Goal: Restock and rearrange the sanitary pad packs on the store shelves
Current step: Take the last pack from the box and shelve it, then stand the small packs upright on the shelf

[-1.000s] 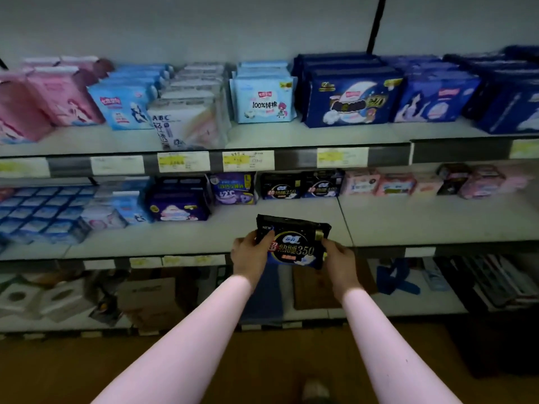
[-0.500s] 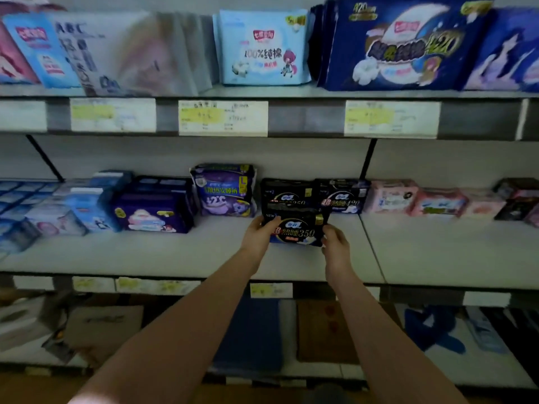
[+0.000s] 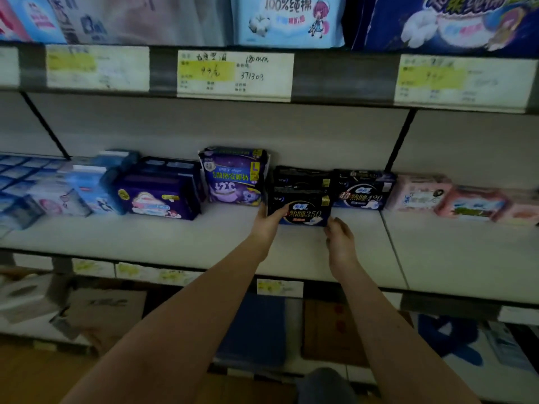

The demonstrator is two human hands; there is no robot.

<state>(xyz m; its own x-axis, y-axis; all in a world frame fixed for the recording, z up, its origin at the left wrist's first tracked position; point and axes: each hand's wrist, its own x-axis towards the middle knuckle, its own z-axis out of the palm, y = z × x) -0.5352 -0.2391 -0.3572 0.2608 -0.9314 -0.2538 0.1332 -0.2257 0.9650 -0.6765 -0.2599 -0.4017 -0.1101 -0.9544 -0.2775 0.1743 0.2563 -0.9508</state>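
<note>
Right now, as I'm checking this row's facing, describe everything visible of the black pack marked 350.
The black pack marked 350 is a glossy plastic wrapper, with a white logo, red and gold print and a NEW tag. It stands upright, face out, on the middle shelf, in front of a matching black pack. The left hand grips its left edge; the right hand is at its lower right corner.

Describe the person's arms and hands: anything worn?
Nothing worn in view. The left forearm and right forearm are bare to the frame edge, no sleeves. The left hand and right hand have no gloves; no watch or band at either wrist. Rings: too dim and blurred to tell.
</note>
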